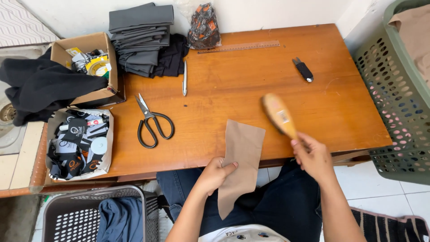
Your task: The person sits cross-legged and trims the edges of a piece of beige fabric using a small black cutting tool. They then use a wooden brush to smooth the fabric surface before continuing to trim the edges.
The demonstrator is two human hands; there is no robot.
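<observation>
Pinching the lower left edge of a tan fabric piece (241, 161), the left hand (214, 174) keeps it draped over the counter (251, 85) edge at lower centre of the frame. The right hand (312, 157), fingers wrapped around the handle, holds a wooden brush (278, 114) just right of the fabric; black scissors (152, 121) lie to the left.

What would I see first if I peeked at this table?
Probably the two hands at the table's near edge: the left hand holds a tan fabric piece hanging off the wooden table, and the right hand lifts a wooden brush just beside it. Next, black scissors lie open to the left.
</observation>
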